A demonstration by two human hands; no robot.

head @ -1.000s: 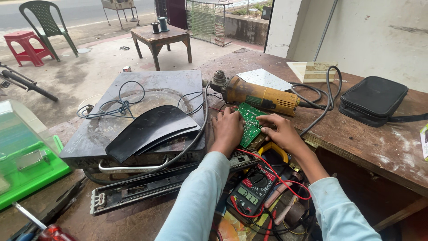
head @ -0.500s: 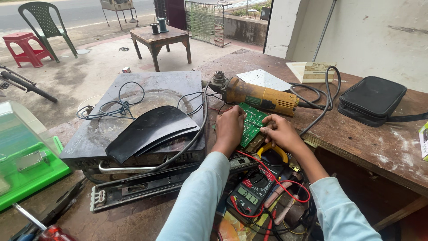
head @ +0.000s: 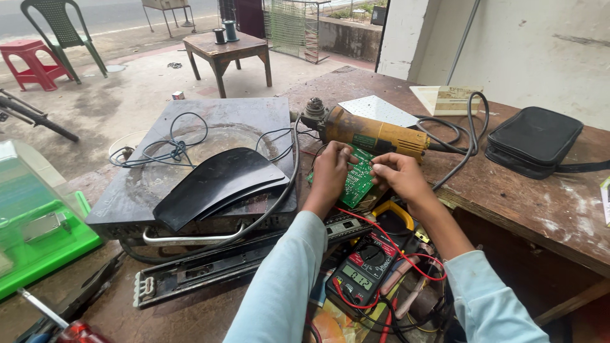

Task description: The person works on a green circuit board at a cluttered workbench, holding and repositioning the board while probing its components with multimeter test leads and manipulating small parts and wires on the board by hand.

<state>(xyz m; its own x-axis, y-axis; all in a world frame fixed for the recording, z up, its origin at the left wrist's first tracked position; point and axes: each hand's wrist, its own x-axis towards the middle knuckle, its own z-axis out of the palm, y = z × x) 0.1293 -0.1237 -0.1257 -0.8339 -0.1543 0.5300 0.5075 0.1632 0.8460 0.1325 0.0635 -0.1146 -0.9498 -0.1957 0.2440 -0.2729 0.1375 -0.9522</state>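
**Green board held over a crowded bench**

While I watch from the head view, the nearest clutter is the black-and-red digital multimeter (head: 366, 272) with its red test leads (head: 406, 254) looping up toward my wrists. Those leads could snag a sleeve and drag the meter off the bench edge if I pull back fast.

Just beyond, my left hand (head: 330, 174) and right hand (head: 397, 176) both pinch the small green rectangular circuit board (head: 357, 179), fingertips closed on opposite edges, held just above the wooden workbench (head: 546, 203). The board's long axis runs from near-left to far-right, tilted up, its far end pointing at the yellow-bodied angle grinder (head: 372, 133) lying right behind it. A slip could knock the board against that grinder or flex it and crack a solder joint, I judge.

Farther left lies the flat dark induction cooktop (head: 190, 127), a curved black plastic cover (head: 219, 184) resting on it.
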